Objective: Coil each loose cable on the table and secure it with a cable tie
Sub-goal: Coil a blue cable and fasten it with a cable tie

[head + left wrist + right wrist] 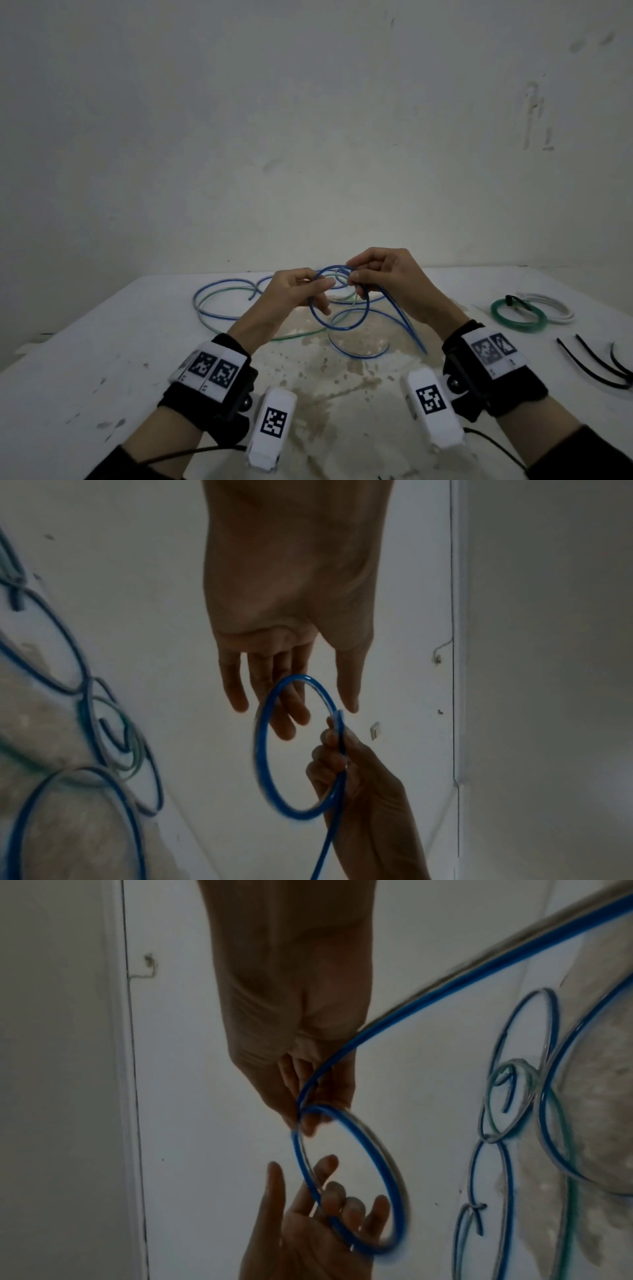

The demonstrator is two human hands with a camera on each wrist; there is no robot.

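Observation:
A long blue cable (342,329) is partly wound into one small loop (260,750) held above the white table (102,342). My right hand (354,277) pinches the loop's top between thumb and fingers (304,1118), and the cable's free length runs down past that wrist to the table. My left hand (325,294) is open, its straight fingers (301,710) reaching into the loop (377,1153) without closing on it. The rest of the blue cable (212,291) sprawls in wide curves behind the hands, tangled with a loose green cable (298,335).
At the right of the table lie a coiled green cable (517,317), tied with a black tie, and a coiled white cable (555,306). Several black cable ties (589,363) lie near the right edge. A brownish stain covers the table's middle. A bare wall stands behind.

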